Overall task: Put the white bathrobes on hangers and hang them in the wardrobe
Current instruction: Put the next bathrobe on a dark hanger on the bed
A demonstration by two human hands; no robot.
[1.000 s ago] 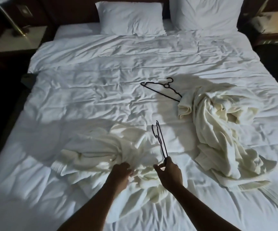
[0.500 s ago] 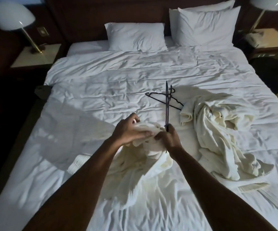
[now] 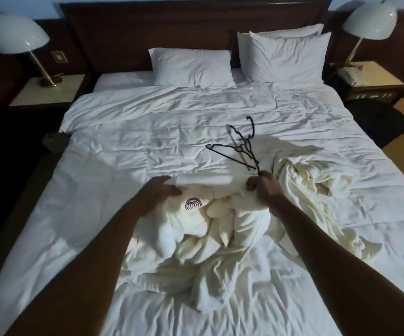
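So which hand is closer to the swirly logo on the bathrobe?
Left. The left hand grips the robe right beside the dark logo, nearly touching it. The right hand is farther off across the bunched bathrobe, holding its other edge along with a black hanger.

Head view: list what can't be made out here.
- Wardrobe: outside the head view.
- Left hand: motion-blurred, so its grip on the near bathrobe is unclear.
- Held hanger: overlaps the hanger on the bed; outlines merge.
- Far bathrobe: crumpled, sleeves and collar hidden.

Head cam; foot of bed [image 3: 147,132], facing headboard [image 3: 191,27]
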